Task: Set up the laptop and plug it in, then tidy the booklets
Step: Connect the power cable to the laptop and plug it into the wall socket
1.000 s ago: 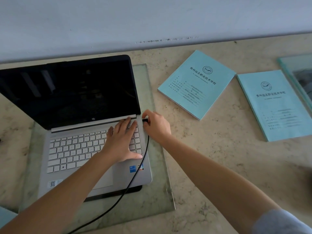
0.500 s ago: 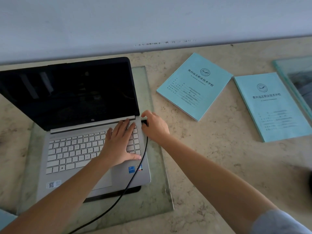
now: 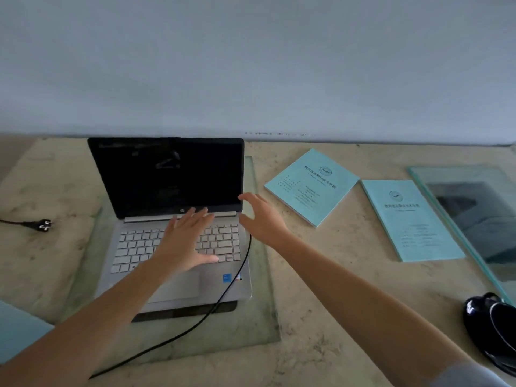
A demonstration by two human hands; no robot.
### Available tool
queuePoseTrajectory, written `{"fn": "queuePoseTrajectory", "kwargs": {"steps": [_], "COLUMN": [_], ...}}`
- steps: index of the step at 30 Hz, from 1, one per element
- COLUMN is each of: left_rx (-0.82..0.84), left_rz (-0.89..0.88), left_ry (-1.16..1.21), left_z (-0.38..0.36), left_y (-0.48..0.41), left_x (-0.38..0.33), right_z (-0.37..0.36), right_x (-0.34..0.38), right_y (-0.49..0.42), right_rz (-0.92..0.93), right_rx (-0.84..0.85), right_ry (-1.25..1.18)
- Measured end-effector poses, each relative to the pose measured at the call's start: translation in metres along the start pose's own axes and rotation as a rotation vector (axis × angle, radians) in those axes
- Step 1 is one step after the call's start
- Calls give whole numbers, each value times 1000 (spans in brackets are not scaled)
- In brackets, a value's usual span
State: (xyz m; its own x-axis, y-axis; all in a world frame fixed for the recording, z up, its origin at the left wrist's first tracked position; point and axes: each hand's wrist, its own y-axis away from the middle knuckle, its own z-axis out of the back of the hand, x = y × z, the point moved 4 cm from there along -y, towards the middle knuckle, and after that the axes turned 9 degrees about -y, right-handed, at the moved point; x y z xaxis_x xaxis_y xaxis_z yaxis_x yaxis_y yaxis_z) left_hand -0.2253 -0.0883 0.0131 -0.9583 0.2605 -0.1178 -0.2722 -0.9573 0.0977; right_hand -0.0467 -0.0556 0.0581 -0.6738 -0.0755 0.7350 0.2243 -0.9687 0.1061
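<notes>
An open silver laptop [image 3: 145, 247] with a dark screen stands on a glass slab [image 3: 259, 311]. My left hand [image 3: 187, 241] lies flat on the right part of its keyboard, fingers spread. My right hand [image 3: 262, 216] hovers open just off the laptop's right edge, holding nothing. A black cable [image 3: 223, 297] runs from that right edge across the palm rest toward me. Two light blue booklets lie to the right on the stone counter: a tilted one [image 3: 312, 187] and a straighter one [image 3: 410, 219].
A black mains plug [image 3: 43, 225] on a cord lies loose on the counter at the left. A glass pane [image 3: 474, 216] lies at the far right, and a dark round object [image 3: 491, 325] sits near the right front. A grey wall rises behind the counter.
My right hand has let go of the cable end at the laptop's side and opened, lifting slightly. The head camera has tilted up and back, bringing the plug at the left into view.
</notes>
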Motion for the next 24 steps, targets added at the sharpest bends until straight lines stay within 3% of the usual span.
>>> {"fn": "queuePoseTrajectory", "kwargs": {"steps": [9,15,24], "left_rx": [-306,-373,-390], "left_rz": [134,269,542], "left_ry": [64,29,-14], "left_z": [76,99,92], "left_y": [121,249,453], "left_x": [81,171,298], "right_z": [-56,-164,-350], "right_x": [137,230,335], "right_y": [61,99,153], "right_rz": [300,453,542], "right_rx": [52,150,334], "right_ry": [99,125,85]}}
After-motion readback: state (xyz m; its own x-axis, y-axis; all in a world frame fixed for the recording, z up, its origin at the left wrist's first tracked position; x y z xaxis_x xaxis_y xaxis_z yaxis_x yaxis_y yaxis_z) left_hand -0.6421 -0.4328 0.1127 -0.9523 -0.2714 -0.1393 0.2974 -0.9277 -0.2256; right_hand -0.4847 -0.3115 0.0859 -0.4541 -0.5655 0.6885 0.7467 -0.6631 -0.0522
